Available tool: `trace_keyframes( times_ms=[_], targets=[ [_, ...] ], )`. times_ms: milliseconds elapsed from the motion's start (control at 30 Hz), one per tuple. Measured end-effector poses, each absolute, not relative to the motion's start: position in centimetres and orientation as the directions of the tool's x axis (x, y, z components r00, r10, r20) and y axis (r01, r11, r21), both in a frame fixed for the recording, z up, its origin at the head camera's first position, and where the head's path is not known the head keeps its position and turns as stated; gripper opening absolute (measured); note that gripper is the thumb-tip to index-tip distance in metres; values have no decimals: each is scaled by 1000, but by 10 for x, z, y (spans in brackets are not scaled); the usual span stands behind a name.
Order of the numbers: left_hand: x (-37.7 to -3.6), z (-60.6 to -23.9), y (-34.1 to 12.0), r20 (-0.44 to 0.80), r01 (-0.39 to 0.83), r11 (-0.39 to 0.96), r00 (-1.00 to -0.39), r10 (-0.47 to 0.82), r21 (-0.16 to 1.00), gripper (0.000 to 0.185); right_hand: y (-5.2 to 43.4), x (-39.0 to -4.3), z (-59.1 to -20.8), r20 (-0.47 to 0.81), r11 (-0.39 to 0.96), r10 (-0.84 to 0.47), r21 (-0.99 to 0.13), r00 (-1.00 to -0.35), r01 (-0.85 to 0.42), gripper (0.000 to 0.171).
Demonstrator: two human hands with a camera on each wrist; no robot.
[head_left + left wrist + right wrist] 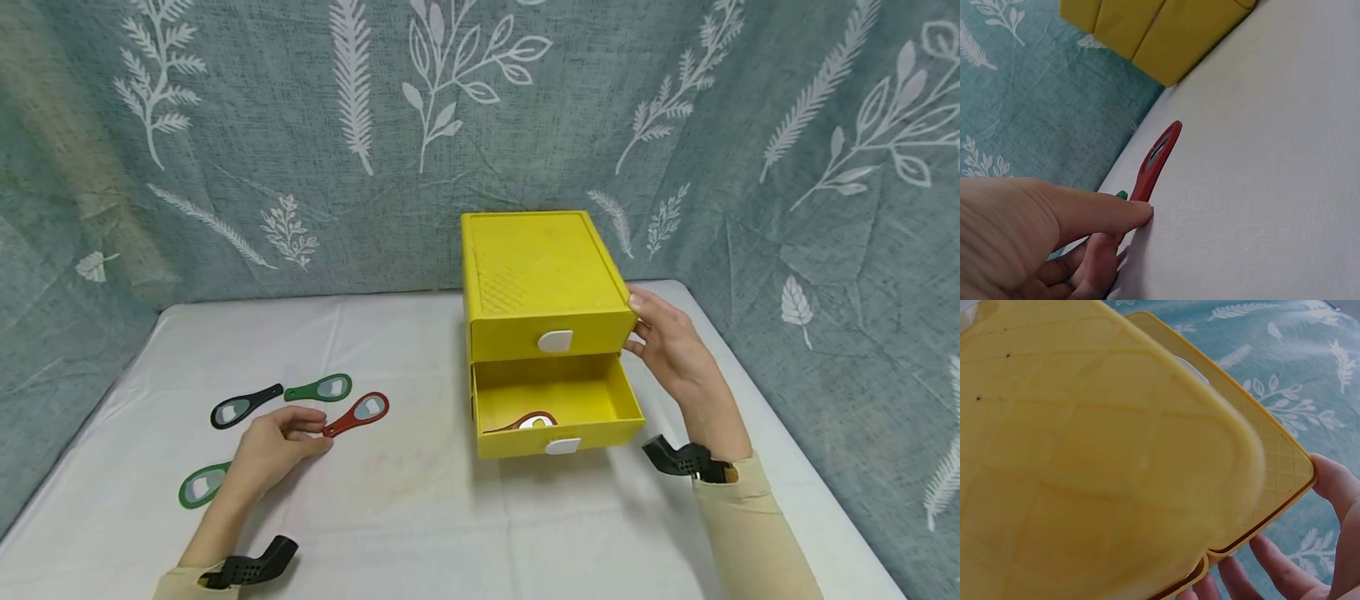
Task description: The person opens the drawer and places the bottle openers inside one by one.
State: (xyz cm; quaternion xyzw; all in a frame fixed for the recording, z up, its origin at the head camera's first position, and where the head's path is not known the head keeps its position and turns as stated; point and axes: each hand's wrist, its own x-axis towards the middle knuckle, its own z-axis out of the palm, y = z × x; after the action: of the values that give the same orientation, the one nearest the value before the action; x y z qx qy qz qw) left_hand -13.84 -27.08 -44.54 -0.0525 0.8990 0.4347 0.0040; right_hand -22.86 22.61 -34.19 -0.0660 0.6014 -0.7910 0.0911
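My left hand [281,442] pinches the handle end of a red bottle opener [370,407] between thumb and fingers, close over the white cloth. In the left wrist view its round head points away from the fingertips. My right hand [671,346] touches the right side of a yellow two-drawer cabinet [543,258], its fingertips at the front corner of the upper part. The lower drawer [558,385] is pulled out, and another red bottle opener [536,419] lies in it, partly hidden by the drawer front. The upper drawer [502,337] is closed.
A black bottle opener [232,411] and a green one [330,387] lie just beyond my left hand. Another green bottle opener [201,486] lies left of my forearm, its handle partly hidden. Patterned blue-green fabric [375,225] hangs behind the white-covered table [420,533].
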Motion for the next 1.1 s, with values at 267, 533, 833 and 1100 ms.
trace_keyframes(
  times_ms=[267, 533, 833, 1100],
  targets=[
    [-139, -448, -268, -20, -51, 635, -998, -56, 771, 41, 227, -228, -342, -7, -265, -216, -962, -976, 65, 36],
    [-138, -447, -265, 34, 8, 629, -999, -29, 778, 36, 227, -227, -342, -1, -263, -216, -963, -976, 59, 35],
    [-135, -446, -267, 95, 45, 579, -994, -57, 814, 37, 226, -227, -342, 7, -265, -230, -963, -973, 56, 39],
    [-133, -443, -267, 102, 27, 558, -989, -103, 829, 41, 226, -227, -342, 7, -258, -228, -965, -974, 53, 37]
  ],
)
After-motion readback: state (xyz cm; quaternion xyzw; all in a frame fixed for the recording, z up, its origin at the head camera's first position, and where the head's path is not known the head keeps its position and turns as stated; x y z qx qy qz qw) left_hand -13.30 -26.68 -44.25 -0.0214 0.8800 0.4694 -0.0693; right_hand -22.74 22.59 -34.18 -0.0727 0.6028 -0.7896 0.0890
